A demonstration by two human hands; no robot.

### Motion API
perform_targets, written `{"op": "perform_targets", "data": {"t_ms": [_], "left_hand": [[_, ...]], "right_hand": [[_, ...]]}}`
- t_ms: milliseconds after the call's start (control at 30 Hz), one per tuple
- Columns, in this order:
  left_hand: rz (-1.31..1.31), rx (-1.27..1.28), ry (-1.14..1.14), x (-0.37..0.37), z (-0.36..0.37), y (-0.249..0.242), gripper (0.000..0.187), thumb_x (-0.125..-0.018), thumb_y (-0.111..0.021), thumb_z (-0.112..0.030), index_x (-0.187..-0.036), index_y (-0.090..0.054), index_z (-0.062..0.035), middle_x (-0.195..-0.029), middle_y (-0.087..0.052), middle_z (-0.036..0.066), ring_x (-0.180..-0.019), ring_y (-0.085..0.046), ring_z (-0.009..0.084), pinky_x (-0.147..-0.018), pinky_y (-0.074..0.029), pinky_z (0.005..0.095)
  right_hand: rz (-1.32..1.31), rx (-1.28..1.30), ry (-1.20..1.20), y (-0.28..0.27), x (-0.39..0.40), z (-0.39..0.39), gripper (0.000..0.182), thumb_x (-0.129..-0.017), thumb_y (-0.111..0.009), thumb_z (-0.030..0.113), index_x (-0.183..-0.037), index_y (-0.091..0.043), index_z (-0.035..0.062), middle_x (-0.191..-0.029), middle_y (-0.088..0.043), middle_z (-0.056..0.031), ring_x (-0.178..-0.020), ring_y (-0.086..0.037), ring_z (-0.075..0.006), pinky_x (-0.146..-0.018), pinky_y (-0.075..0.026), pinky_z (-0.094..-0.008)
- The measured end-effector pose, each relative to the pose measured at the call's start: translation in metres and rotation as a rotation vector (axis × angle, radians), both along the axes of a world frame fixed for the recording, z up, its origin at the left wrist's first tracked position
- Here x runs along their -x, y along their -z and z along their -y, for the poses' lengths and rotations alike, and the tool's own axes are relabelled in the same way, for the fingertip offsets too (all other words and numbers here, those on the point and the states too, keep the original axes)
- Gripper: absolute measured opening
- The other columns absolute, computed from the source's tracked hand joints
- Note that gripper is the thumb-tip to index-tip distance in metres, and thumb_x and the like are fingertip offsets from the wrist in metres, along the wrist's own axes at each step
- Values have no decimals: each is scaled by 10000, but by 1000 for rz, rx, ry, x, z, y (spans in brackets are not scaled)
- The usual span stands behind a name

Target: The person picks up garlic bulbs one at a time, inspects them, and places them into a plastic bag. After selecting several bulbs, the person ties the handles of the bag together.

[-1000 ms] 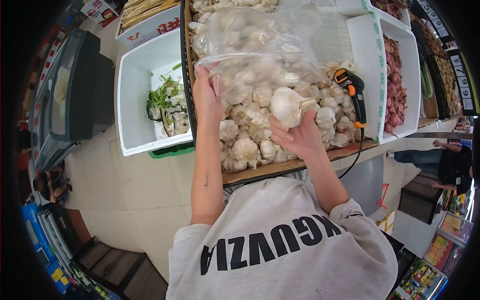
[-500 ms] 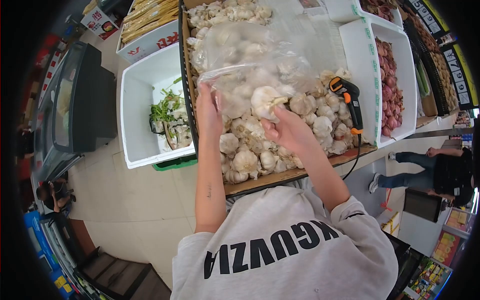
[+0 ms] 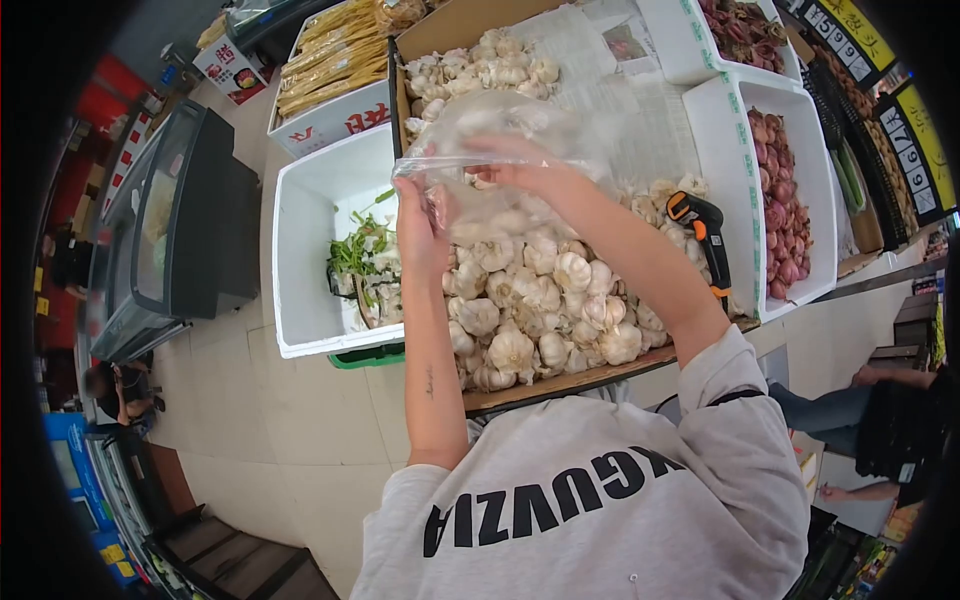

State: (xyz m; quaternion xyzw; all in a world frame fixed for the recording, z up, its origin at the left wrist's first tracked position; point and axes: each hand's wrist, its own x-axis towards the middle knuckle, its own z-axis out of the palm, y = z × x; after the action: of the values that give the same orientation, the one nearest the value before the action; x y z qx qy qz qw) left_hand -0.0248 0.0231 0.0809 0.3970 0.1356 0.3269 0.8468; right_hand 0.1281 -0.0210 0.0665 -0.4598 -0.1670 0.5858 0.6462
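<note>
A clear plastic bag point(image 3: 545, 125) spreads above the bin of garlic bulbs point(image 3: 535, 290). My left hand point(image 3: 420, 205) grips the bag's edge at the bin's left side. My right hand point(image 3: 510, 165) reaches into the bag's mouth, seen blurred through the plastic; whether its fingers still hold a bulb is hidden. Loose garlic lies below and behind both hands. An orange and black handheld scanner point(image 3: 705, 235) rests on the garlic at the bin's right side.
Left of the bin stands a white foam box point(image 3: 300, 250) with green leaves and scraps. Shallots point(image 3: 775, 200) fill a foam box on the right. Dried sticks point(image 3: 335, 60) lie at the back left. A person point(image 3: 890, 420) stands at the right, another point(image 3: 125, 390) is low at the far left.
My right hand has moved up and left into the bag; the bulb it held is no longer clearly visible. The view has shifted, and the person at the right appears nearer.
</note>
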Motion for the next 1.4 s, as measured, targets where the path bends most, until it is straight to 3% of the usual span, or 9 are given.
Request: {"op": "perform_targets", "data": {"t_ms": [67, 167, 300, 567, 733, 900, 1200, 1267, 1400], "left_hand": [[65, 3, 46, 1, -1, -1, 518, -836, -209, -423, -1174, -322, -47, -489, -282, -49, -443, -226, 39, -403, -181, 169], [124, 24, 96, 5, 0, 7, 531, -828, -219, -434, -1180, -307, -46, -485, -288, -51, -431, -225, 33, -385, -167, 162], [71, 27, 79, 4, 1, 26, 517, -835, -220, -423, -1163, -337, -40, -509, -325, -48, -440, -251, 31, -377, -173, 149], [-178, 54, -12, 2, 7, 37, 461, -849, -228, -393, -1004, -459, -25, -617, -374, -36, -498, -300, 40, -437, -250, 159], [-165, 65, -15, 4, 6, 46, 505, -845, -194, -417, -1049, -444, -28, -493, -271, -38, -430, -224, 50, -417, -213, 166], [-14, 164, 117, 5, 3, 51, 431, -855, -222, -378, -1005, -450, -45, -646, -434, -26, -488, -315, 51, -433, -263, 175], [-136, 154, 18, 4, 3, 48, 514, -837, -181, -437, -1014, -456, -40, -433, -245, -30, -410, -235, 70, -424, -214, 186], [-138, 143, 26, 5, 5, 45, 512, -837, -183, -437, -1016, -453, -41, -430, -243, -31, -410, -235, 72, -424, -214, 187], [-152, 131, -8, 1, 6, 51, 505, -837, -192, -441, -1024, -442, -43, -425, -240, -31, -411, -236, 75, -424, -212, 190]], "right_hand": [[456, -60, 82, 4, 1, 1, 172, -746, -497, 177, -860, -509, 49, -780, -530, -55, -656, -508, -114, -549, -411, -218], [471, -152, 84, -27, 23, 31, 180, -745, -490, 186, -853, -540, 51, -755, -536, -28, -627, -493, -84, -564, -404, -201], [666, -23, -357, -56, 64, 85, 190, -754, -500, 187, -820, -553, 17, -710, -540, -24, -593, -477, -85, -534, -391, -200], [1662, -6, -295, 56, 126, 86, 325, -607, -588, 181, -856, -490, -4, -759, -530, -132, -685, -548, -270, -577, -442, -345], [1759, 277, -441, 50, 149, 82, 378, -541, -613, 149, -845, -458, -12, -809, -482, -130, -714, -521, -269, -573, -441, -334], [1923, 282, -348, 58, 160, 77, 406, -476, -616, 117, -814, -450, -35, -765, -471, -150, -677, -518, -271, -550, -440, -321], [1268, 306, -400, 2, 99, 106, 517, -486, -644, 169, -943, -470, 1, -844, -543, -169, -770, -539, -238, -644, -442, -279], [391, -133, -274, 4, 87, 117, 623, -548, -635, 312, -996, -436, -73, -904, -529, -190, -801, -540, -227, -694, -436, -283], [-259, -460, -270, 19, 81, 116, 661, -576, -623, 350, -1039, -412, -72, -955, -507, -202, -843, -528, -217, -719, -430, -278]]}}
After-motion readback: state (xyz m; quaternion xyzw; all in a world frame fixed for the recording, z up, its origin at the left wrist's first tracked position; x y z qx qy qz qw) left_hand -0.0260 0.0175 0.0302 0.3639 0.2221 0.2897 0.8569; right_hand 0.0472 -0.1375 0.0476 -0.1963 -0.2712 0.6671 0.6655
